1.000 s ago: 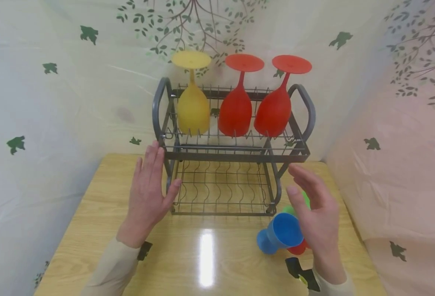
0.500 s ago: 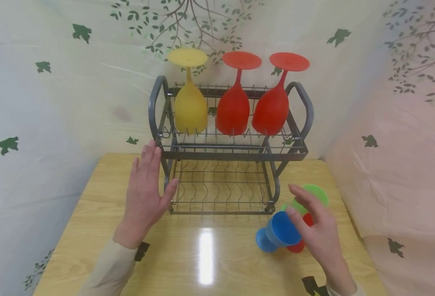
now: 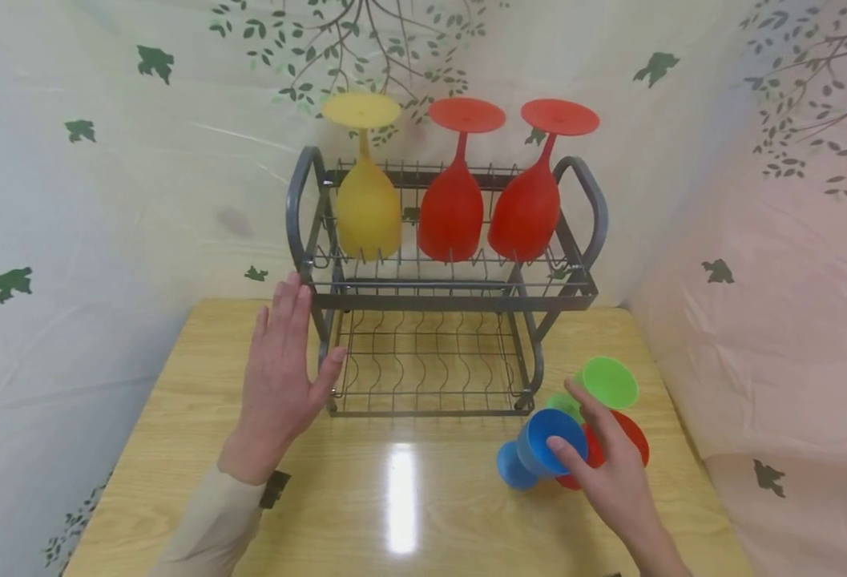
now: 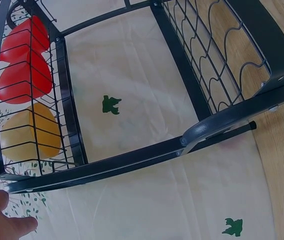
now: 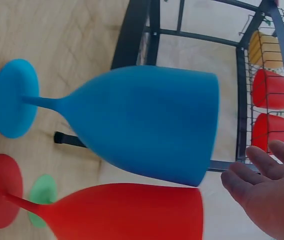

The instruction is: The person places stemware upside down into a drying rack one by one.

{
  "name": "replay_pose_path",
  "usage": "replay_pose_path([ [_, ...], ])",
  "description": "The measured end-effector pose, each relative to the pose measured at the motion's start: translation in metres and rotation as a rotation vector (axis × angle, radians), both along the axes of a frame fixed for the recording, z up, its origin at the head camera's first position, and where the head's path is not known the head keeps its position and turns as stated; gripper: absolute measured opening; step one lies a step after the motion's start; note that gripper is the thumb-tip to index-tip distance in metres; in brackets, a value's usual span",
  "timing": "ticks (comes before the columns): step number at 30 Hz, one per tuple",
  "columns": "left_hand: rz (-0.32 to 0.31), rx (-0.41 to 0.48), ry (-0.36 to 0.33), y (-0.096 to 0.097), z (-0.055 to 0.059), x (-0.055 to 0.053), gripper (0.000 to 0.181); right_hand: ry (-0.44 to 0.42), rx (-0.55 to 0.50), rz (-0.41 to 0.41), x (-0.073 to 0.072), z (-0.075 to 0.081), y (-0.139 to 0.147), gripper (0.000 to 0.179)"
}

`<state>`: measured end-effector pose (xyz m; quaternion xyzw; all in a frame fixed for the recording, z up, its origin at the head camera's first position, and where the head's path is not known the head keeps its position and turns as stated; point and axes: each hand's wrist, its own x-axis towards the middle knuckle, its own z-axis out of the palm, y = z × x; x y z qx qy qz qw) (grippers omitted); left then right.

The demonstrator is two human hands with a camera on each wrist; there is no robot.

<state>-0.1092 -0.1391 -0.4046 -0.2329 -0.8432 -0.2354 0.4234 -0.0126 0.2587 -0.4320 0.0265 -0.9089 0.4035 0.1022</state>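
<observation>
Left hand (image 3: 279, 389), fingers straight, touching dish rack (image 3: 452, 302) at left side; right hand (image 3: 611, 474), thumb and fingers apart, above blue goblet (image 5: 142, 120).

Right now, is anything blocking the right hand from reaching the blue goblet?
Nothing visible is. The right hand is near the rim of the blue goblet; the red goblet stands close beside the blue one, not between.

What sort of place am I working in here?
Probably a staged booth rather than a real kitchen: leaf-printed sheets hang behind and on both sides of a wooden table, where a dish rack bears upturned goblets.
</observation>
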Motion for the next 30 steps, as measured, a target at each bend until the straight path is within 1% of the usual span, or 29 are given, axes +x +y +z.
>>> replay_pose_path([
  [4, 0.001, 0.003, 0.003, 0.0, -0.001, -0.001, 0.075, -0.02, 0.006, 0.005, 0.001, -0.007, 0.001, 0.073],
  [8, -0.014, 0.029, 0.012, 0.002, -0.003, -0.001, 0.076, -0.034, -0.006, 0.002, 0.001, -0.012, 0.003, 0.073],
  [11, -0.029, 0.07, 0.022, 0.006, -0.005, -0.001, 0.076, -0.044, -0.012, -0.007, 0.001, -0.014, 0.004, 0.073],
  [14, -0.046, 0.121, 0.058, 0.013, -0.008, 0.001, 0.076, -0.039, -0.013, -0.01, 0.002, -0.017, 0.006, 0.072],
  [17, -0.073, 0.176, 0.116, 0.021, -0.011, 0.005, 0.074, -0.004, -0.014, -0.01, 0.002, -0.019, 0.009, 0.07],
  [19, -0.105, 0.2, 0.161, 0.028, -0.014, 0.008, 0.072, 0.036, -0.024, -0.009, 0.003, -0.019, 0.011, 0.068],
  [21, -0.154, 0.204, 0.192, 0.036, -0.018, 0.013, 0.069, 0.08, -0.029, -0.008, 0.003, -0.019, 0.015, 0.067],
  [23, -0.202, 0.185, 0.207, 0.046, -0.022, 0.018, 0.066, 0.13, -0.046, -0.004, 0.004, -0.02, 0.019, 0.066],
  [25, -0.25, 0.163, 0.201, 0.057, -0.028, 0.022, 0.064, 0.171, -0.061, 0.002, 0.004, -0.02, 0.024, 0.064],
  [27, -0.28, 0.138, 0.164, 0.066, -0.034, 0.026, 0.063, 0.202, -0.067, -0.003, 0.005, -0.02, 0.029, 0.064],
  [30, -0.312, 0.108, 0.07, 0.079, -0.043, 0.032, 0.064, 0.223, -0.074, -0.02, 0.006, -0.019, 0.036, 0.063],
])
